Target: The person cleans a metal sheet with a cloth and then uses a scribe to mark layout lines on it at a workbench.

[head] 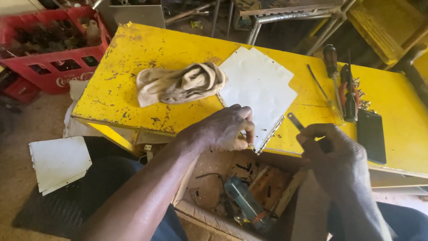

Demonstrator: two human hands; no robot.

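Yellow table (133,58) — left hand (223,129) pinches white panel (258,89); right hand (330,154) grips tool (295,120).

Chipped yellow table (133,58); red bottle crate (49,49) at far left; dusty dirt floor (18,134); metal frame legs (285,20) behind; daylight.

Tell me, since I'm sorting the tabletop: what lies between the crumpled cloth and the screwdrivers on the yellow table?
The head view shows a white metal sheet lying flat between the beige cloth and the screwdrivers; the left hand touches its near corner.
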